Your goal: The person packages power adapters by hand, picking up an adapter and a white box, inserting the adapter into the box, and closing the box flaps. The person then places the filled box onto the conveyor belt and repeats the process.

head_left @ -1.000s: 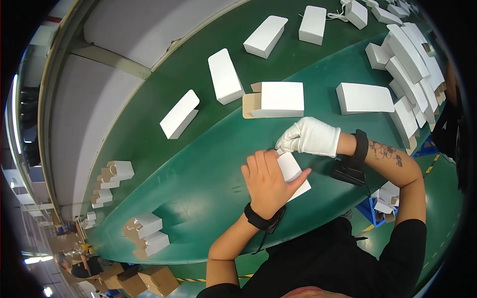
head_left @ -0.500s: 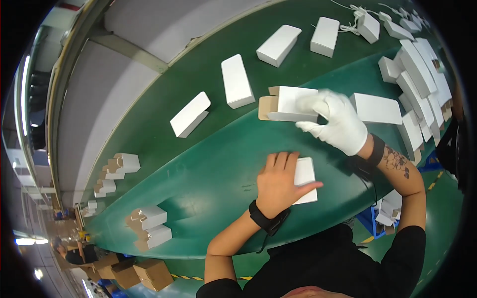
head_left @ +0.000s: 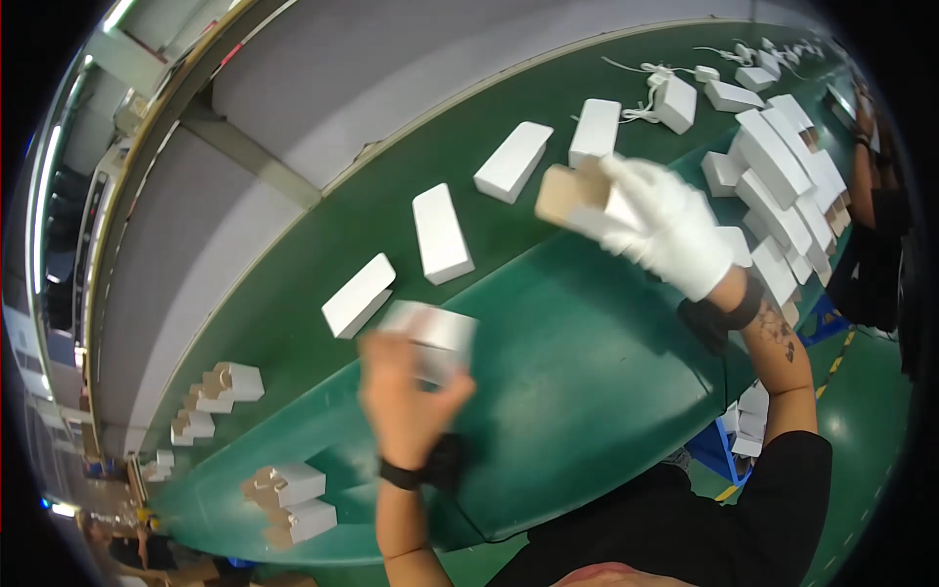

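Note:
My left hand [head_left: 406, 391], bare and blurred by motion, grips a closed white box [head_left: 440, 328] near the far edge of the lighter green work surface [head_left: 548, 391]. In my right hand [head_left: 675, 235], which wears a white glove, is an open white carton [head_left: 569, 201] raised off the surface. Its open end with the brown inside points left, and my fingers wrap its right part. Just beyond my left hand lies a white box [head_left: 357, 296] with its lid partly lifted. Behind my right hand another white box [head_left: 734, 245] is mostly hidden.
Along the darker green belt stand white boxes [head_left: 442, 235] and white adapters with cables [head_left: 675, 103]. A pile of white cartons [head_left: 773, 166] rises at the right, near another person's arm [head_left: 863, 176]. Open cartons [head_left: 298, 484] sit at the left. A blue crate [head_left: 719, 452] is below right.
My left hand has picked up the white box and carried it left and away from me. My right hand has lifted the open carton off the surface. The view has shifted.

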`<state>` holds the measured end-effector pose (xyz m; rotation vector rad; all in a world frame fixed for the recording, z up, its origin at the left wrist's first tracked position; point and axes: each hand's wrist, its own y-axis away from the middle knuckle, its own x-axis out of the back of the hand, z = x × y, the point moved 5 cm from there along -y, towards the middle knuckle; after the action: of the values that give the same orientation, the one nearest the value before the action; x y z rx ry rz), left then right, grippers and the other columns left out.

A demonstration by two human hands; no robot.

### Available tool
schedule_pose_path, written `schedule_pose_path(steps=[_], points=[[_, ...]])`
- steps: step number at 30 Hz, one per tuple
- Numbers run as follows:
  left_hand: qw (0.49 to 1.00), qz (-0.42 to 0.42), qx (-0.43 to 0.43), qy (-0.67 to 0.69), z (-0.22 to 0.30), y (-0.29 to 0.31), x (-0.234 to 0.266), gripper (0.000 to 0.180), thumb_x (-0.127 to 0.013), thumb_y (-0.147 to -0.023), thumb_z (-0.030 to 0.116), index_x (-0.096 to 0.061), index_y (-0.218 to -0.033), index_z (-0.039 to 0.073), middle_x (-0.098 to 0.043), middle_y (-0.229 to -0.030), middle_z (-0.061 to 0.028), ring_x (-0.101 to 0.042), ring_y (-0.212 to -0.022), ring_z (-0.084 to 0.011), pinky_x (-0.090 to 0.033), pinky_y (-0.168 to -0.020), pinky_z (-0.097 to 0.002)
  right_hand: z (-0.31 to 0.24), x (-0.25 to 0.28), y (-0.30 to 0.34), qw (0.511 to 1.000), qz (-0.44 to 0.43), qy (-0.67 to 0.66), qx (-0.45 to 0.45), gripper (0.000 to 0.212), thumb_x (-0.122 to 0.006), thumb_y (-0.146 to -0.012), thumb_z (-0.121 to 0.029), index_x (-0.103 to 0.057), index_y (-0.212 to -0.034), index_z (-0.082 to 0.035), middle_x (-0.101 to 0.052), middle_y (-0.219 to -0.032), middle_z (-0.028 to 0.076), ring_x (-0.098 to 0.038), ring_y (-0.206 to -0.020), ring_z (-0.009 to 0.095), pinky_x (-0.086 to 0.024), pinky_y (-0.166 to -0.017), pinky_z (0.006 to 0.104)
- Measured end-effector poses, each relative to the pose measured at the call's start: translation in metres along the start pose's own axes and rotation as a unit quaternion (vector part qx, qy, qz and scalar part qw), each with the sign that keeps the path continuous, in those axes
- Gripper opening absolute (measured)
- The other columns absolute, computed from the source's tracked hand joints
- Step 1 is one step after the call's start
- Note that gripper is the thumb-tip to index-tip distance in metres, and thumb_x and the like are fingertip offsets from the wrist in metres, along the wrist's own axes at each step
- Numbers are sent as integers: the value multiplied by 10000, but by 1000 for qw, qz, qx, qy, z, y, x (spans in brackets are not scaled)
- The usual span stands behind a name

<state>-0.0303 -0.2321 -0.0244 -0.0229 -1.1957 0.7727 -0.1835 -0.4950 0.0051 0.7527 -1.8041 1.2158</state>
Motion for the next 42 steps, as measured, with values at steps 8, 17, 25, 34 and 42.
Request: schedule_pose_path(steps=[8, 17, 25, 34, 42], points=[[881, 342, 308, -112, -306, 8, 51, 684, -722, -715, 180, -397, -1309, 77, -431, -1237, -217, -423, -1169, -399, -409, -947, -467, 115, 25, 47, 949, 10, 254, -185, 656, -720, -737, -264, -459, -1318, -104, -538, -1227, 153, -579, -1008, 341, -493, -840, 408], [969, 197, 26, -149, -207, -53, 25, 925, -830, -629, 302, -373, -1392, 47, -446, -1358, -189, -387, -1281, -370, -332, -1050, -458, 81, -8, -27, 982, -70, 102, -141, 623, -653, -789, -433, -506, -1277, -74, -611, -1115, 212, -608, -995, 358, -487, -858, 422], [933, -184, 181, -249, -208, -68, -50, 860, -831, -560, 382, -481, -1310, 147, -568, -1202, -125, -523, -1145, -340, -394, -937, -527, -125, -159, -110, 975, -204, -86, 18, 706, -693, -680, -445, -507, -1288, -139, -463, -1269, 190, -566, -1079, 360, -518, -788, 493], [975, -84, 154, -137, -189, -64, -51, 754, -775, -641, 437, -498, -1228, 54, -596, -1116, -167, -578, -1005, -378, -476, -831, -442, -150, -198, -112, 961, -275, -1, -4, 751, -733, -632, -239, -469, -1330, -155, -409, -1336, 180, -583, -1021, 349, -533, -697, 492], [991, -85, -101, -28, -35, -88, -51, 750, -816, -612, 267, -475, -1256, 93, -578, -1180, -134, -531, -1112, -331, -385, -978, -458, -11, 4, 13, 981, 21, -163, 104, 729, -654, -740, -294, -368, -1362, -43, -389, -1331, 245, -446, -1173, 388, -396, -970, 456]])
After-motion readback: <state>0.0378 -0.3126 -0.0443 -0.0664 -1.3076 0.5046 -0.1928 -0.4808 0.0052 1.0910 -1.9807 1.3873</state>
